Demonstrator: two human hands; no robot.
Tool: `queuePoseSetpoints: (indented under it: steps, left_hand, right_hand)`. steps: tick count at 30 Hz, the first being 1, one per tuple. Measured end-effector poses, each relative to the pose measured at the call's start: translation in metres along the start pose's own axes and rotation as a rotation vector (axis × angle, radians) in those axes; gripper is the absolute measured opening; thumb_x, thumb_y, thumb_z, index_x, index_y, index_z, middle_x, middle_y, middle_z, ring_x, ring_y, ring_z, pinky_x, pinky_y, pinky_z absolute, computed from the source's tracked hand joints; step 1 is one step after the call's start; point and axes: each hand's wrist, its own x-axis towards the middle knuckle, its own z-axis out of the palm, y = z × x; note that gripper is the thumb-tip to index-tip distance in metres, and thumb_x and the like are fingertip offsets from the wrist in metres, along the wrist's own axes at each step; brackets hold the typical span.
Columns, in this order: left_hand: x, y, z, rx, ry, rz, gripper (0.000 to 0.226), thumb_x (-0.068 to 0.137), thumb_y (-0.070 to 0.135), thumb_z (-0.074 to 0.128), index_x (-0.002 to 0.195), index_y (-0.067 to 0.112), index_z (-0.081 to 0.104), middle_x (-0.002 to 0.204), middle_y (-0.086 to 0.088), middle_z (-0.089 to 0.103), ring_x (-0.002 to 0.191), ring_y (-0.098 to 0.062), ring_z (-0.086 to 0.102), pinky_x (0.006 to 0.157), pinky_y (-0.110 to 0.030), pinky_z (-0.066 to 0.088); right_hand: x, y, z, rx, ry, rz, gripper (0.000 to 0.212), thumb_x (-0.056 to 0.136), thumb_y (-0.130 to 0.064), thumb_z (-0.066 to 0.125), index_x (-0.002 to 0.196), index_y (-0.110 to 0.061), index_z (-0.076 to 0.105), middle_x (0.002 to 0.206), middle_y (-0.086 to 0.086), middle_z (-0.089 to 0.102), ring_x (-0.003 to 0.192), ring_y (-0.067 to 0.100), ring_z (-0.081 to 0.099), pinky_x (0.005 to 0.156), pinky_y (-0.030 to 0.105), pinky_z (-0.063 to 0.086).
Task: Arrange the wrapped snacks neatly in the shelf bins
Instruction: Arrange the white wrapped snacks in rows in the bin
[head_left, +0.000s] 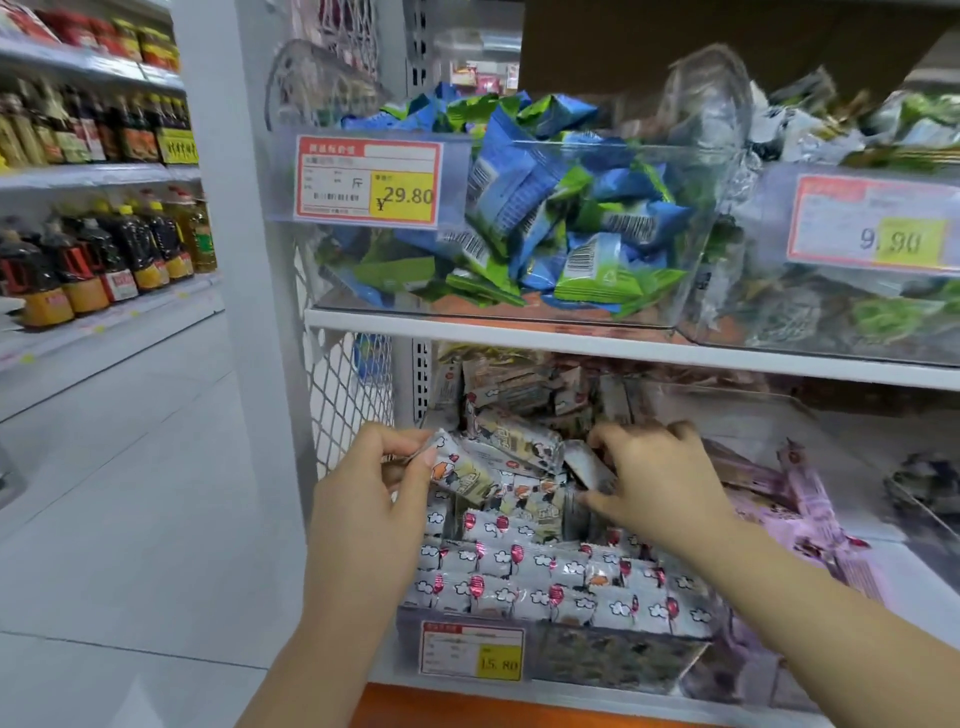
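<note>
A clear bin (618, 660) on the lower shelf holds several white wrapped snacks (550, 587) printed with red balloons and clouds; the front ones lie in rows, the back ones are jumbled. My left hand (374, 483) pinches one wrapped snack (460, 470) by its end at the bin's left side. My right hand (660, 478) reaches into the middle of the bin and grips a silver-sided snack (584, 462) between thumb and fingers.
Above, a clear bin (691, 306) is full of blue and green packets (545, 208), with a 29.80 price tag (369, 182). Purple packets (810, 509) fill the bin to the right. White mesh (343, 395) closes the shelf's left end. Bottles (104, 260) line shelves across the aisle.
</note>
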Motion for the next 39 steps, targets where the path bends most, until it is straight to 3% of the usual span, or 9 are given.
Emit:
queuePoseSetpoints:
  steps: [4, 9, 14, 19, 25, 30, 32, 35, 39]
  left_hand:
    - [0.0, -0.002, 0.003, 0.014, -0.01, 0.0, 0.013, 0.088, 0.025, 0.06, 0.078, 0.031, 0.053, 0.092, 0.031, 0.062, 0.084, 0.013, 0.058, 0.063, -0.006, 0.039]
    - [0.001, -0.005, 0.002, -0.027, 0.0, 0.016, 0.013, 0.088, 0.021, 0.061, 0.078, 0.027, 0.055, 0.092, 0.027, 0.065, 0.084, 0.013, 0.059, 0.065, 0.002, 0.039]
    - [0.003, -0.005, -0.002, -0.012, 0.03, 0.04, 0.014, 0.088, 0.017, 0.061, 0.078, 0.024, 0.055, 0.092, 0.026, 0.064, 0.084, 0.016, 0.058, 0.065, 0.003, 0.039]
    - [0.007, -0.003, -0.01, 0.006, 0.094, 0.066, 0.015, 0.088, 0.02, 0.061, 0.077, 0.029, 0.054, 0.087, 0.028, 0.062, 0.084, 0.015, 0.059, 0.066, -0.004, 0.041]
    - [0.009, -0.004, -0.015, 0.014, 0.125, 0.077, 0.017, 0.088, 0.018, 0.061, 0.077, 0.029, 0.054, 0.086, 0.031, 0.061, 0.083, 0.016, 0.059, 0.066, -0.001, 0.042]
    - [0.009, -0.005, -0.017, 0.006, 0.113, 0.081, 0.015, 0.088, 0.018, 0.06, 0.079, 0.028, 0.055, 0.088, 0.028, 0.062, 0.085, 0.014, 0.059, 0.069, 0.0, 0.041]
    - [0.009, -0.007, -0.019, 0.011, 0.107, 0.08, 0.014, 0.088, 0.018, 0.06, 0.08, 0.028, 0.055, 0.09, 0.027, 0.062, 0.086, 0.013, 0.059, 0.07, 0.0, 0.041]
    - [0.01, -0.008, -0.021, 0.012, 0.101, 0.073, 0.016, 0.089, 0.019, 0.06, 0.08, 0.031, 0.054, 0.089, 0.028, 0.062, 0.086, 0.014, 0.058, 0.069, 0.001, 0.04]
    - [0.009, -0.008, -0.022, 0.021, 0.083, 0.062, 0.018, 0.089, 0.023, 0.058, 0.078, 0.034, 0.051, 0.089, 0.029, 0.061, 0.087, 0.014, 0.057, 0.067, 0.0, 0.04]
  right_hand:
    - [0.004, 0.002, 0.009, -0.018, 0.051, 0.019, 0.042, 0.079, -0.049, 0.059, 0.114, -0.027, 0.05, 0.096, -0.005, 0.068, 0.092, 0.017, 0.063, 0.091, 0.033, 0.035]
    - [0.0, 0.009, 0.007, 0.225, 0.216, 0.059, 0.022, 0.081, -0.045, 0.057, 0.088, -0.024, 0.059, 0.067, -0.005, 0.064, 0.064, 0.019, 0.059, 0.08, 0.03, 0.039]
    - [-0.016, 0.011, -0.015, 0.603, 0.283, 0.108, 0.036, 0.079, -0.027, 0.063, 0.113, -0.017, 0.062, 0.092, -0.004, 0.065, 0.081, 0.017, 0.059, 0.071, 0.027, 0.045]
    - [-0.018, -0.01, -0.023, 0.685, 0.061, -0.126, 0.03, 0.087, -0.03, 0.06, 0.117, -0.029, 0.058, 0.106, -0.017, 0.056, 0.094, -0.003, 0.051, 0.076, 0.003, 0.037]
    - [0.001, -0.041, -0.016, 0.569, 0.052, -0.121, 0.033, 0.074, -0.048, 0.072, 0.094, -0.033, 0.051, 0.089, -0.015, 0.057, 0.08, 0.005, 0.054, 0.061, 0.02, 0.043]
    - [0.019, -0.065, -0.004, 0.522, -0.069, -0.169, 0.031, 0.081, -0.037, 0.07, 0.104, -0.025, 0.052, 0.075, -0.005, 0.057, 0.065, 0.013, 0.054, 0.059, 0.03, 0.047]
    - [0.023, -0.071, 0.002, 0.574, -0.162, -0.184, 0.034, 0.087, -0.03, 0.064, 0.117, -0.023, 0.05, 0.074, -0.002, 0.057, 0.065, 0.014, 0.057, 0.06, 0.03, 0.047]
    - [0.026, -0.074, 0.011, 0.638, -0.236, -0.187, 0.037, 0.092, -0.028, 0.057, 0.127, -0.022, 0.046, 0.104, -0.001, 0.061, 0.08, 0.01, 0.061, 0.071, 0.021, 0.05]
    - [0.032, -0.075, 0.019, 0.683, -0.274, -0.168, 0.03, 0.094, -0.024, 0.054, 0.124, -0.018, 0.052, 0.099, -0.001, 0.06, 0.066, 0.003, 0.052, 0.051, 0.008, 0.037]
